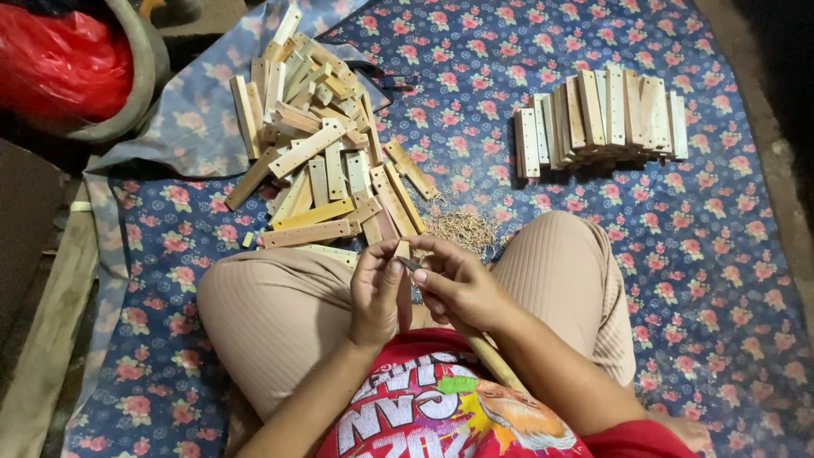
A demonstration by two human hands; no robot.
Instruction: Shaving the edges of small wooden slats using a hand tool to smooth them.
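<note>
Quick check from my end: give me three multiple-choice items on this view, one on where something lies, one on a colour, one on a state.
1. Where does the tidy row of drilled pale wooden strips lie?
A. upper right of the cloth
B. on the person's lap
C. inside the grey tub

2. What colour is the floral cloth on the floor?
A. green
B. blue with pink flowers
C. plain white

3. How is the loose heap of wooden strips arranged?
A. tied in a bundle
B. standing upright
C. jumbled, lying crosswise

Answers: 1 A, the row sits far from the knees at upper right. 2 B, pink blooms on blue show all over. 3 C, strips overlap at many angles. The left hand and right hand meet over the lap.
</note>
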